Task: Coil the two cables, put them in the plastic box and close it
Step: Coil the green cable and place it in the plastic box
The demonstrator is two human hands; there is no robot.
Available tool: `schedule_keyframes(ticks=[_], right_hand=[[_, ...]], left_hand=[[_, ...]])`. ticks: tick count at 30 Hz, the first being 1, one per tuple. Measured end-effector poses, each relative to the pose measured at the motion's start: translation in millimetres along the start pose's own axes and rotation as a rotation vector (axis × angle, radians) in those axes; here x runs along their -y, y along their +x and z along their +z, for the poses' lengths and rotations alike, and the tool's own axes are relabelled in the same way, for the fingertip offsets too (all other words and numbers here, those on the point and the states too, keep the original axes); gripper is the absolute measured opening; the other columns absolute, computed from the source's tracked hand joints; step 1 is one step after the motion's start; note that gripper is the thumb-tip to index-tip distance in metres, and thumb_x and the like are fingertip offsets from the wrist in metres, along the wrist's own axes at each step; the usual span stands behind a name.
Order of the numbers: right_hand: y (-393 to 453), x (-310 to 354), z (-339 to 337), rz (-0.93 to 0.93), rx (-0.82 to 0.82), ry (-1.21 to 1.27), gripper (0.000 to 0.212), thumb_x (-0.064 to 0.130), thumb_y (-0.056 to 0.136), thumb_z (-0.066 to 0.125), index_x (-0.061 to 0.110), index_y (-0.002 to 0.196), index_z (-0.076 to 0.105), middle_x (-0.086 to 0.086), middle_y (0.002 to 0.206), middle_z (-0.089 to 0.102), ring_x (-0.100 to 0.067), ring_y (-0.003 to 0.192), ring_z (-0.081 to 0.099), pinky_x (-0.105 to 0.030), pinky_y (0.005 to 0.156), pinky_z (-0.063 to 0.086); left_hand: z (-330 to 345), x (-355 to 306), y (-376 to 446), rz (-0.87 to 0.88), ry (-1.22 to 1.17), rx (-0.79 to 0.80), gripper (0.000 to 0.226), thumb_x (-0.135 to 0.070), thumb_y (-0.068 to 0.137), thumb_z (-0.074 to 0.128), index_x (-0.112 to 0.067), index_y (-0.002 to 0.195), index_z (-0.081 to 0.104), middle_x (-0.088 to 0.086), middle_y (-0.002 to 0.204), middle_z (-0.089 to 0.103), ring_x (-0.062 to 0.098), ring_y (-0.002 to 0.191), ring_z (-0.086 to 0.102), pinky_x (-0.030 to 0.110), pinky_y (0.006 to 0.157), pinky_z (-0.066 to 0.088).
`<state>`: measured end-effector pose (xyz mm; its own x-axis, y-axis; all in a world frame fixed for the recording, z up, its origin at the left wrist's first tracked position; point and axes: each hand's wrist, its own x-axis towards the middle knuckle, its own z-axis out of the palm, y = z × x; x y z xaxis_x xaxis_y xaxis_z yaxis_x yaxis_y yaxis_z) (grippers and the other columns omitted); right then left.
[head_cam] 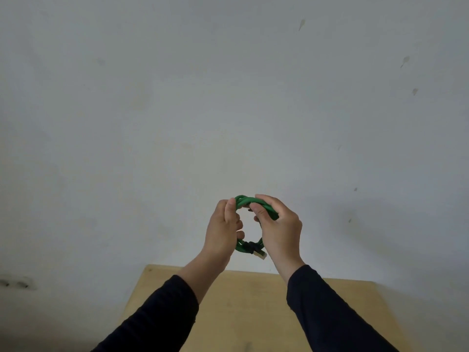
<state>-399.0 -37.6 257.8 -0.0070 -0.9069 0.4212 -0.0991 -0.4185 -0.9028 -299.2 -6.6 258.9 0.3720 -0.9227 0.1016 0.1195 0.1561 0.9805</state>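
Head view: left hand (223, 229) and right hand (276, 224) are pinching a coiled green braided cable (245, 200) at nine and three o'clock; boxing is pending.

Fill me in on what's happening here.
A person in dark sleeves holds a green cable up in front of a pale wall, wound into a small loop between both hands. The left hand grips one side of the loop, the right hand the other, and a connector end pokes out at the bottom. Below is a wooden table. No second cable or plastic box is in view.
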Motion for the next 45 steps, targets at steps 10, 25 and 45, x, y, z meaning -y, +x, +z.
schedule_keyframes(ticks=[10, 25, 45], right_hand=[[-45.1, -22.9, 6.1, -0.292, 0.075, -0.252, 0.035, 0.01, 0.093, 0.05, 0.021, 0.125, 0.058, -0.001, 0.09, 0.061, -0.01, 0.08, 0.06, -0.012, 0.072, 0.045], [-185.5, -91.0, -43.3, 0.163, 0.032, -0.329, 0.025, 0.014, 0.091, 0.056, 0.021, 0.114, 0.066, 0.005, 0.093, 0.066, -0.001, 0.089, 0.061, -0.001, 0.074, 0.039], [-280.6, -136.6, -37.5, 0.381, 0.342, -0.441, 0.028, 0.023, 0.093, 0.054, 0.018, 0.119, 0.063, 0.003, 0.116, 0.066, 0.001, 0.102, 0.054, 0.007, 0.077, 0.031]], left_hand=[[-27.4, 33.2, -20.0, 0.081, 0.055, -0.09, 0.022, -0.029, 0.1, 0.032, -0.019, 0.092, 0.05, -0.002, 0.073, 0.047, 0.009, 0.061, 0.043, 0.023, 0.056, 0.04], [-47.9, 136.0, -139.1, -0.1, 0.403, -0.01, 0.025, -0.019, 0.091, 0.057, -0.027, 0.114, 0.062, -0.007, 0.102, 0.067, 0.002, 0.085, 0.067, 0.012, 0.072, 0.051], [-91.4, 195.4, -211.3, -0.152, 0.877, -0.015, 0.021, -0.007, 0.089, 0.055, -0.015, 0.104, 0.067, -0.001, 0.092, 0.071, 0.005, 0.076, 0.058, -0.005, 0.061, 0.036]])
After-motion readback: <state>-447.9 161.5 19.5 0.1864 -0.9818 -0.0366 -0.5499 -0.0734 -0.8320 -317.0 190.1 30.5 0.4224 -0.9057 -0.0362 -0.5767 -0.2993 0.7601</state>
